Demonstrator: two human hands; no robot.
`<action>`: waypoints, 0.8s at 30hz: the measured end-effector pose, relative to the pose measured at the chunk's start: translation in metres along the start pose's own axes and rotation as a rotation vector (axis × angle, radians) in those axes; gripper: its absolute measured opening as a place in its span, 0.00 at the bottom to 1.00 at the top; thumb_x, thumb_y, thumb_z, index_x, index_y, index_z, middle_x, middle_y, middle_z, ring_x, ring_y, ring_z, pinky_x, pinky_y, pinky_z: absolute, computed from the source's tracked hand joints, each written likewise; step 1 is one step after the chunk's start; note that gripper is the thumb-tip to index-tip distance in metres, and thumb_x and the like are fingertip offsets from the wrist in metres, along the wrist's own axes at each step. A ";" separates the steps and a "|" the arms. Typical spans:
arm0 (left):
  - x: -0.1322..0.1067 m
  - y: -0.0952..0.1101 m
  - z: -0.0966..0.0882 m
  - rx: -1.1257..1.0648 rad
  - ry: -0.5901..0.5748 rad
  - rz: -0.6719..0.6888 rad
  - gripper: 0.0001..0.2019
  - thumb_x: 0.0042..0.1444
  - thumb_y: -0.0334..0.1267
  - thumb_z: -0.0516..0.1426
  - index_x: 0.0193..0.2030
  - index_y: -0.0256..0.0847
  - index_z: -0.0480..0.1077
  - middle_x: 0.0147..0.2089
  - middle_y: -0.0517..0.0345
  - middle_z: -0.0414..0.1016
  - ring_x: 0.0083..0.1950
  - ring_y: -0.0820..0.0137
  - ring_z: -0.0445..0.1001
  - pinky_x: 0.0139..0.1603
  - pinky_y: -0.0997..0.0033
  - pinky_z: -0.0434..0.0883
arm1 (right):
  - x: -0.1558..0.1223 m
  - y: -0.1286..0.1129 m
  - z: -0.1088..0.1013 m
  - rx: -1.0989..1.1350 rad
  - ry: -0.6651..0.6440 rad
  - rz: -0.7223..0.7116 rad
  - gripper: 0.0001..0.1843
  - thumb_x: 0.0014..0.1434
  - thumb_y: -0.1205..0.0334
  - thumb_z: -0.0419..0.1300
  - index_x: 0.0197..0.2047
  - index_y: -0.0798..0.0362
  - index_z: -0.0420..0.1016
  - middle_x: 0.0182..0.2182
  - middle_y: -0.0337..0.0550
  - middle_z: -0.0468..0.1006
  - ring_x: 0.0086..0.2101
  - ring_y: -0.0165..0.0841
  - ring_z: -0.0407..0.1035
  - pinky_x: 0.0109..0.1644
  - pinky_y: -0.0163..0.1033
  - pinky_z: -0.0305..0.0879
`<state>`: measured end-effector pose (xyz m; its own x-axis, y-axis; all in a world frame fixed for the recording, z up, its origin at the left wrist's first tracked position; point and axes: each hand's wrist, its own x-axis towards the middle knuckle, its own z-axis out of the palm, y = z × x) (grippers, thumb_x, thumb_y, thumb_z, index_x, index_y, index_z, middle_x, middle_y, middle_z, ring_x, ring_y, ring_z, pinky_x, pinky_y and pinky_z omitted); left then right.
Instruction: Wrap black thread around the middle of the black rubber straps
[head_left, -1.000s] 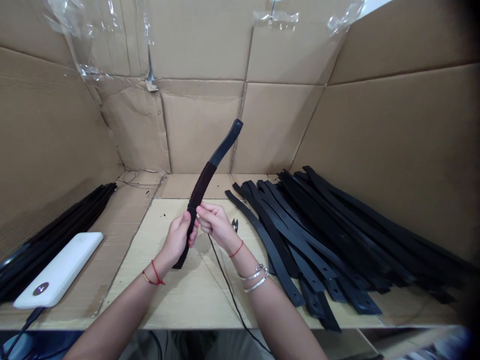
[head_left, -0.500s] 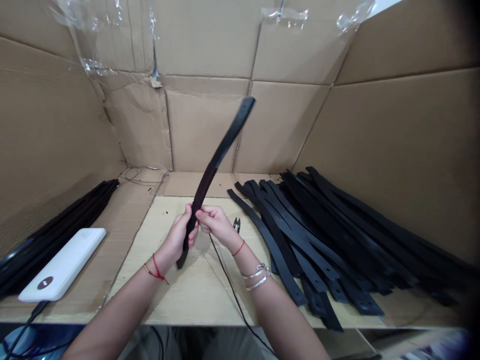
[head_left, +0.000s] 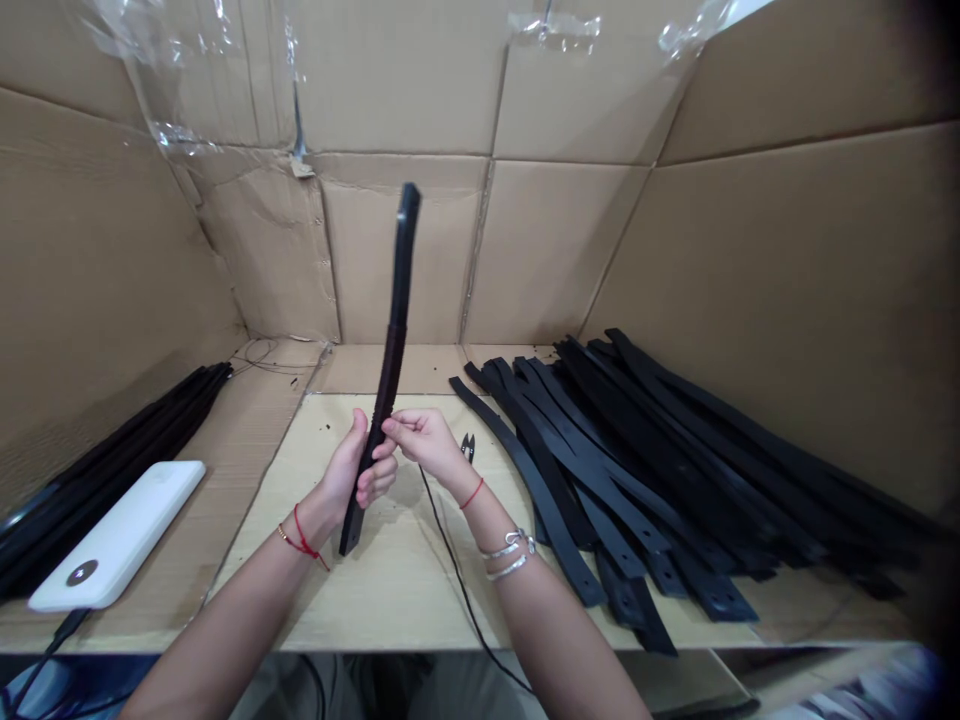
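Note:
My left hand point(head_left: 349, 475) is closed around the lower part of a long black leather strap point(head_left: 401, 270), which stands almost upright. Dark brown thread or cord seems to wrap the strap just above that hand. The strap's lower end sticks out below my fist. My right hand point(head_left: 424, 440) comes in from the right, its fingertips pressed on the strap above my left hand. Its thumb is hidden. Small black-handled snips point(head_left: 468, 447) lie just right of my right hand.
A heap of black straps point(head_left: 645, 470) covers the right of the pale wooden board point(head_left: 420, 610). A black cable point(head_left: 442, 540) crosses the board. On the left lie a white power bank point(head_left: 116, 537) and a bundle of dark straps point(head_left: 112, 450). Cardboard walls point(head_left: 405, 250) surround everything.
The strap has swung from leaning right to nearly upright, its top moving left. Both hands stay on it, and the left hand has shifted slightly lower and left.

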<state>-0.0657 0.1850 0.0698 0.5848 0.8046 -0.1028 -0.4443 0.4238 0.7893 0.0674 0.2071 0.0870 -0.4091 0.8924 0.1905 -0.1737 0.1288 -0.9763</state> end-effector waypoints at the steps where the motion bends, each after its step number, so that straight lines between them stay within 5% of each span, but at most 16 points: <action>1: 0.000 0.000 0.000 -0.032 0.013 -0.017 0.32 0.50 0.71 0.42 0.25 0.38 0.47 0.10 0.67 0.42 0.10 0.81 0.41 0.09 0.81 0.41 | 0.000 0.001 0.002 0.002 0.023 -0.015 0.28 0.45 0.43 0.66 0.29 0.64 0.71 0.22 0.48 0.74 0.19 0.21 0.62 0.23 0.25 0.51; 6: 0.004 -0.001 0.004 -0.139 0.111 -0.092 0.30 0.56 0.65 0.36 0.23 0.37 0.46 0.09 0.65 0.43 0.08 0.80 0.42 0.08 0.81 0.41 | 0.000 0.007 0.007 0.059 0.135 -0.053 0.24 0.45 0.46 0.66 0.28 0.63 0.72 0.18 0.44 0.72 0.22 0.29 0.70 0.25 0.27 0.58; 13: 0.012 -0.004 0.008 -0.193 0.119 -0.218 0.33 0.53 0.70 0.33 0.20 0.37 0.45 0.08 0.65 0.38 0.07 0.80 0.38 0.07 0.80 0.39 | 0.004 0.013 0.005 0.145 0.340 -0.092 0.21 0.39 0.52 0.69 0.28 0.64 0.75 0.26 0.45 0.75 0.25 0.23 0.66 0.29 0.28 0.62; 20: 0.010 -0.008 -0.003 -0.233 -0.141 -0.258 0.34 0.45 0.73 0.45 0.21 0.37 0.48 0.10 0.68 0.34 0.09 0.82 0.36 0.08 0.81 0.41 | 0.000 0.007 0.006 0.197 0.326 -0.030 0.26 0.40 0.47 0.68 0.31 0.62 0.71 0.22 0.39 0.71 0.16 0.20 0.59 0.16 0.27 0.53; 24: 0.009 -0.003 -0.007 -0.088 -0.157 -0.117 0.26 0.52 0.61 0.52 0.27 0.35 0.57 0.14 0.67 0.46 0.13 0.82 0.48 0.13 0.82 0.53 | 0.003 0.007 0.001 0.142 0.269 -0.076 0.27 0.41 0.44 0.66 0.31 0.62 0.69 0.21 0.41 0.71 0.17 0.23 0.63 0.17 0.27 0.54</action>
<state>-0.0636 0.1942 0.0626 0.7310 0.6764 -0.0898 -0.4206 0.5504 0.7212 0.0645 0.2102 0.0803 -0.1415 0.9675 0.2096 -0.3257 0.1545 -0.9328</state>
